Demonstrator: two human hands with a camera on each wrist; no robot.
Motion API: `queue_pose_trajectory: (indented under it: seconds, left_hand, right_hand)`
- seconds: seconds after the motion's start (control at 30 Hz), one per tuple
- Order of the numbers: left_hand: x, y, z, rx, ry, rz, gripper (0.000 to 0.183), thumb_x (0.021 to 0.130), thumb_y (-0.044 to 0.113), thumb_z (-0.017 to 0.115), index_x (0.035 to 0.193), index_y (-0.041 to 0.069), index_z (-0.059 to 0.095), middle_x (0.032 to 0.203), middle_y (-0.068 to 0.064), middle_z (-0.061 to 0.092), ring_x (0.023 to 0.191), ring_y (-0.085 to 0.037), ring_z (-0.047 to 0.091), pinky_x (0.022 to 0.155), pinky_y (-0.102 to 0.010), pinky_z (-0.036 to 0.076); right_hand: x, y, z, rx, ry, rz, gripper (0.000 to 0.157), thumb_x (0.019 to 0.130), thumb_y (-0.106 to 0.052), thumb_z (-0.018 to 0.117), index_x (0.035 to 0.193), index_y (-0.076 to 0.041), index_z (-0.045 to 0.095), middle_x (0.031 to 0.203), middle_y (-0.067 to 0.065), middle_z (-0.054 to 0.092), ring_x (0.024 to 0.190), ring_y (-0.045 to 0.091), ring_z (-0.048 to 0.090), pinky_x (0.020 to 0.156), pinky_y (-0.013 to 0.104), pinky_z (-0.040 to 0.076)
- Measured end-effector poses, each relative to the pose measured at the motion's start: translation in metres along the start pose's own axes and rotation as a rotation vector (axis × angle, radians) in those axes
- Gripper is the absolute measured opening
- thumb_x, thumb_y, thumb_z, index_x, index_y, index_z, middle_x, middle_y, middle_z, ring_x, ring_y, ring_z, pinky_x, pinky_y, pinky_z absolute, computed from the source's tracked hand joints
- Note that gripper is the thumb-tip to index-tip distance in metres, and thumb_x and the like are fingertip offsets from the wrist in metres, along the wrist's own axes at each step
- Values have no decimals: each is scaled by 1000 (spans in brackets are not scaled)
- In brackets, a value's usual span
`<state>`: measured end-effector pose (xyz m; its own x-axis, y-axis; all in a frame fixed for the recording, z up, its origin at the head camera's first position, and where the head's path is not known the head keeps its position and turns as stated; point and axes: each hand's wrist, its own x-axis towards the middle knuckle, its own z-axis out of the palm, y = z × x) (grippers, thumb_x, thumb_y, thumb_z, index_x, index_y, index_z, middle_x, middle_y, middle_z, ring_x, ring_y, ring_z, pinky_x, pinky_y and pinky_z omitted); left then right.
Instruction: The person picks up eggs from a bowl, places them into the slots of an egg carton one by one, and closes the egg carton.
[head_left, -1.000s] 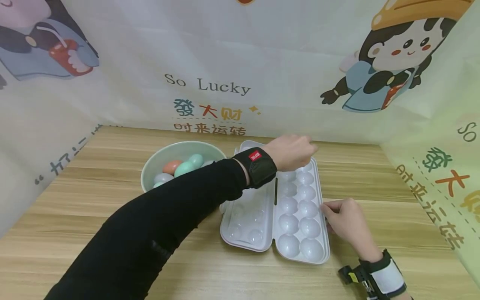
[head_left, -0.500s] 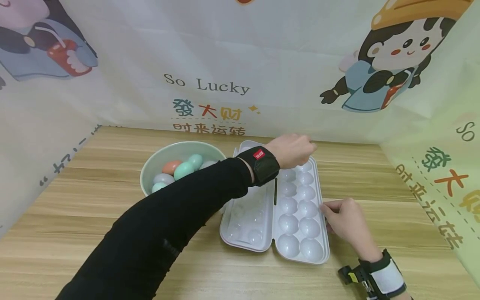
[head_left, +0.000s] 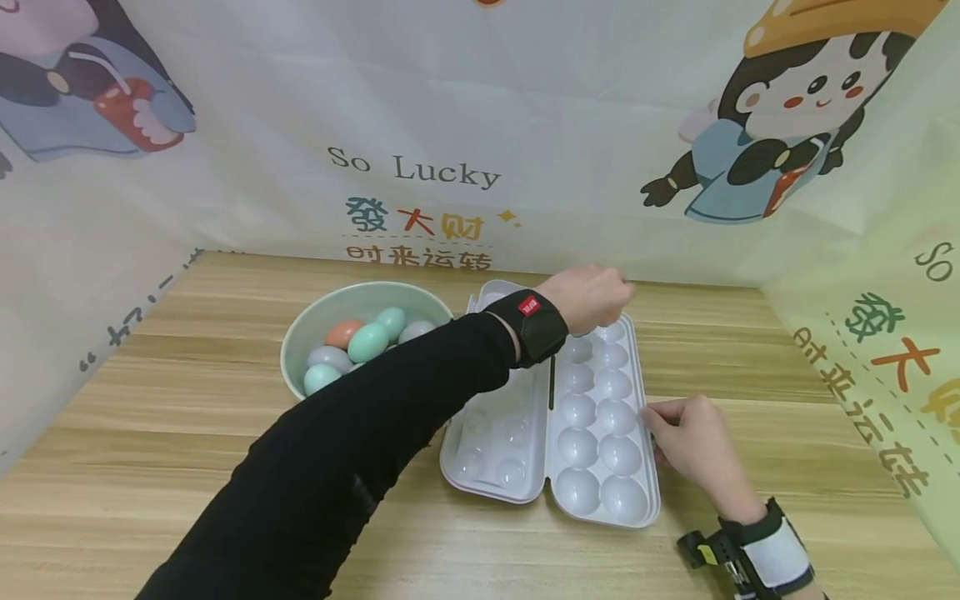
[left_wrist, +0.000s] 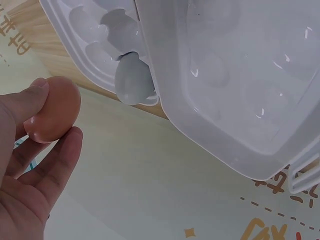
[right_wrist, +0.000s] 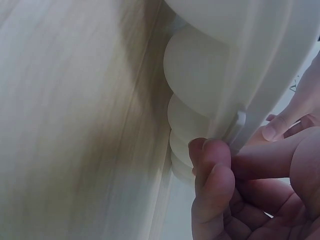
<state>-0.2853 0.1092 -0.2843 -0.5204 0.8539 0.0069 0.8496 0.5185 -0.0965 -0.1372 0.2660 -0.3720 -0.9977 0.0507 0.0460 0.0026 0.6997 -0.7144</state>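
Note:
My left hand (head_left: 587,297) is over the far end of a white plastic egg box (head_left: 597,433) that lies unfolded. In the left wrist view its fingertips and thumb hold a brown egg (left_wrist: 54,109), which the head view hides behind the hand. A pale grey-blue egg (left_wrist: 134,79) sits in an end cup of the box, close by. At the box's right long side, my right hand (head_left: 693,442) pinches the rim (right_wrist: 252,100) between thumb and fingers. The cups nearest me hold nothing.
A pale green bowl (head_left: 298,329) with several mint, grey and orange-brown eggs stands left of the box, partly behind my left sleeve. The box's lid (head_left: 491,471) lies flat beside the cups. A printed cloth (head_left: 570,200) rises behind the wooden table (head_left: 187,433).
My left forearm has shifted slightly to the right, uncovering more of the bowl, while the left hand stays over the far cups. The right hand keeps its place on the rim.

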Motion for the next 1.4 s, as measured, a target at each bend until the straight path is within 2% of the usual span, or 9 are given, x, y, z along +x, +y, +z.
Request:
queue_pose_trajectory:
  seconds: [0.17,0.3,0.53,0.9,1.17,1.4]
  left_hand:
    - [3,3,2,-19,14,21,18,92,0,59,108,5,66,95,-3,61,78,-14,54,65,-22,44]
    - [4,5,3,1,19,34,19,89,-4,59,103,6,67,92,-2,59,76,-14,52,65,-23,43]
    - [9,6,6,24,0,32,19,92,-2,58,106,6,67,100,-5,61,81,-15,55,68,-24,45]
    - [16,5,10,22,-4,14,16,93,1,62,106,7,69,100,-5,63,81,-15,58,67,-24,46]
    - [22,4,17,66,5,25,19,94,4,62,112,6,68,106,-8,61,86,-17,60,72,-24,49]
    - [26,1,22,-2,15,-24,21,96,3,59,115,6,66,110,-11,58,85,-17,57,71,-24,47]
  right_hand:
    - [0,0,0,-3,1,4,20,94,-4,62,102,13,71,67,11,66,50,20,59,44,27,47]
    - [-1,0,0,-4,2,0,20,94,-4,62,102,13,71,69,12,67,50,20,60,44,27,48]
    - [0,2,0,-12,7,-5,20,93,-4,63,102,12,71,71,13,68,51,20,60,44,27,47]
    - [0,2,0,-12,11,-8,20,93,-4,63,101,12,71,73,14,69,51,20,61,44,27,47]
    - [1,2,1,-17,10,-7,19,93,-4,63,101,10,73,70,11,68,51,19,60,45,27,46]
    - [1,3,0,-15,13,-6,19,93,-4,63,100,10,73,68,11,67,51,19,59,44,27,46]
